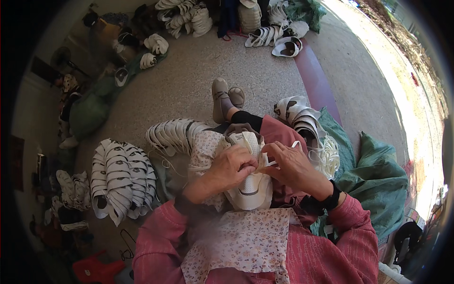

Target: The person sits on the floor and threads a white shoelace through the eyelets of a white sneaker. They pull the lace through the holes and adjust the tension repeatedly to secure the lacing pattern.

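A white and beige shoe upper [248, 190] lies across my lap, its rounded toe toward me. My left hand [232, 164] rests on its left side, fingers curled and closed on it near the lacing opening. My right hand [287, 164] is at the opposite edge, thumb and fingers pinched together on a white shoelace [270, 164]. The fingertips of both hands almost meet over the middle of the upper. Part of the lacing area is hidden beneath my fingers.
Nested stacks of white shoe uppers [124, 175] stand on the floor at my left; another stack [298, 112] is at my right beside a bundle of white laces [326, 156]. Green sacks [371, 177] lie further right. A red stool [97, 269] is at lower left. Other people sit at far left.
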Motion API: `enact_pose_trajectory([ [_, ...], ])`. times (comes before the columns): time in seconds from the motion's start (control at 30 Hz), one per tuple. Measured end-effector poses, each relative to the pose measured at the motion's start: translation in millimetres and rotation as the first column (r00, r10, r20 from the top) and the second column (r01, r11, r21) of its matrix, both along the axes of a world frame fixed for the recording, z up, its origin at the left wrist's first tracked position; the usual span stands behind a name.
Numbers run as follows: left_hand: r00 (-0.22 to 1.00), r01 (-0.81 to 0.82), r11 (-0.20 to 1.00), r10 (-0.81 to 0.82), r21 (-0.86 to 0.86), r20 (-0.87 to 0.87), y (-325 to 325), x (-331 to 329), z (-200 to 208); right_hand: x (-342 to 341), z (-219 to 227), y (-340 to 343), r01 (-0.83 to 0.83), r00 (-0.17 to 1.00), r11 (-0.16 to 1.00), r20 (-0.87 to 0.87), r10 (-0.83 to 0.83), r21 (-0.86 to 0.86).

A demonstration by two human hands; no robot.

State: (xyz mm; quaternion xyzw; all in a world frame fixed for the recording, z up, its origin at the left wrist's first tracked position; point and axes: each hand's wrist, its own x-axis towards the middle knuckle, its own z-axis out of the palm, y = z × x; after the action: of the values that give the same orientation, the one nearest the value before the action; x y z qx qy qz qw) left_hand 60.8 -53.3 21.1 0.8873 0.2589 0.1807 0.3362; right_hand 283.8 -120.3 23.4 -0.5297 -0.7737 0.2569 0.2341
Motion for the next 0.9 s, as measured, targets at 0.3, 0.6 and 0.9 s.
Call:
enact_pose_trajectory([
  [0.3,0.998,0.014,0.990,-0.023,0.144,0.065,-7,-6,-4,5,5,36,-0.323,0.945,0.923,-0.030,0.324,-0.210],
  [0.6,0.999,0.041,0.997,-0.041,-0.070,0.004,7,-4,-5,9,-26,30,-0.335,0.938,0.929,-0.034,0.344,0.156],
  [0.9,0.994,0.076,0.990,-0.066,0.116,-0.083,5,3,-5,10,-23,38,-0.397,0.912,0.915,-0.080,0.402,0.068],
])
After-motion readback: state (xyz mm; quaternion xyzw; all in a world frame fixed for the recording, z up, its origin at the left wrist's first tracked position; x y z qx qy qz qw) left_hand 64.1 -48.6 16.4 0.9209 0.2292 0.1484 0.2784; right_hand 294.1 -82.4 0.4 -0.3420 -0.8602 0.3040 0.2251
